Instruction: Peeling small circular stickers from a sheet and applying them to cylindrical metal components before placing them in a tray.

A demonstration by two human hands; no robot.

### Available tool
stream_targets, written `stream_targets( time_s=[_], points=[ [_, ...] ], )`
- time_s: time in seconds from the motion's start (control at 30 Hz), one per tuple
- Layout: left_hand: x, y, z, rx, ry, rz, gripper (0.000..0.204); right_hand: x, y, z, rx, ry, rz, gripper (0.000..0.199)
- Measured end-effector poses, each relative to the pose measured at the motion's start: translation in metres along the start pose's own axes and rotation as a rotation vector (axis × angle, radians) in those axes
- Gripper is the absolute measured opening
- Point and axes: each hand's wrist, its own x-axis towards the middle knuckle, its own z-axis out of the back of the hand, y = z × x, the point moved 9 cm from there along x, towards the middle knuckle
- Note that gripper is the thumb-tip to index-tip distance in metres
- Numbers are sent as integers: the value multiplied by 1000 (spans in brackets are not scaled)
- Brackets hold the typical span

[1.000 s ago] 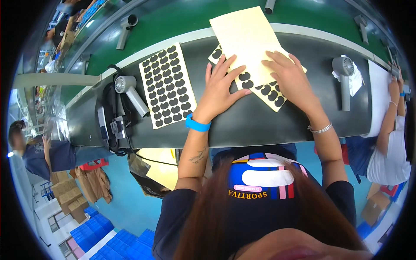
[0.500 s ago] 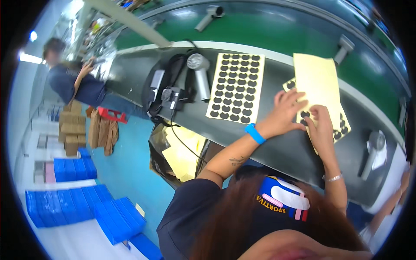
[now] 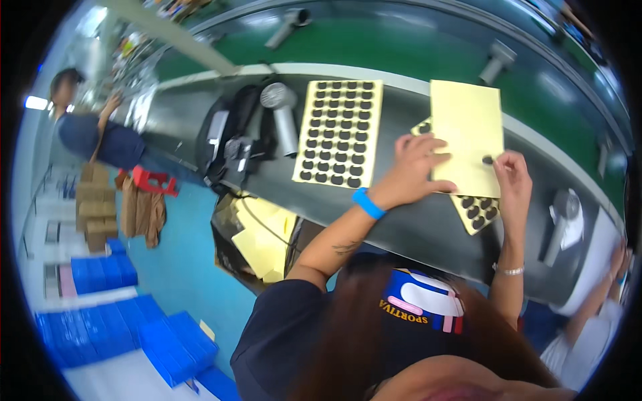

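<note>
My left hand (image 3: 420, 168) lies with fingers spread on the left part of a blank yellow sheet (image 3: 467, 120), holding it against the table. At the sheet's right edge my right hand (image 3: 515, 179) is closed in a pinch, with a small black sticker (image 3: 487, 160) at its fingertips. Under the blank sheet, a yellow sheet of black stickers (image 3: 476, 212) pokes out at the lower edge and upper left; its middle is hidden. Another full sticker sheet (image 3: 338, 134), with black stickers in rows, lies flat to the left of my left hand.
A grey hair dryer (image 3: 281, 119) and black cables lie left on the dark table (image 3: 394, 230); another dryer (image 3: 562, 224) is at right. More dryers (image 3: 497, 61) sit on the green conveyor (image 3: 388, 50). Below stands a bin of yellow paper (image 3: 264, 240). A co-worker (image 3: 100, 137) stands far left.
The blank yellow sheet now covers more of the sticker sheet beneath. My right hand has left that sheet and moved to the blank sheet's right edge with a black sticker. The view has shifted slightly.
</note>
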Motion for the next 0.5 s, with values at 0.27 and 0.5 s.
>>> stream_targets(
  time_s=[0.27,0.5],
  points=[
    [6,-6,-3,75,61,-15,24,-1,35,61,227,-252,6,14],
    [11,-12,-6,39,88,-39,26,-50,223,101,236,-68,898,27]
  ],
)
